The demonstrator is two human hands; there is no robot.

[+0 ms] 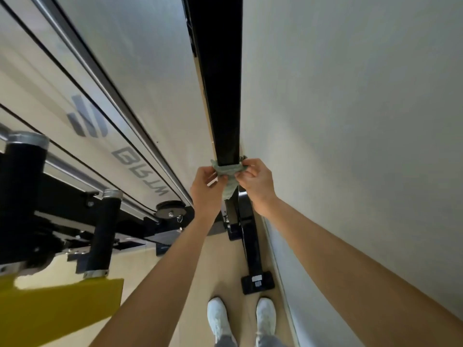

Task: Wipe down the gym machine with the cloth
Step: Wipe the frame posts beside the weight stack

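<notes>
A grey-green cloth [228,174] is wrapped around the black upright post [223,96] of the gym machine, which runs from the top of the view down to a floor bracket. My left hand [206,187] pinches the cloth's left end and my right hand [256,181] pinches its right end, one on each side of the post. A loose tail of cloth hangs down between the hands.
A pale wall [350,121] stands close on the right. The machine's white shroud [130,78] with a grey logo fills the left, with black roller pads [102,234] and a pulley [170,209] below. A black foot bar [253,249], a yellow panel [57,314] and my white shoes [240,319] are on the floor.
</notes>
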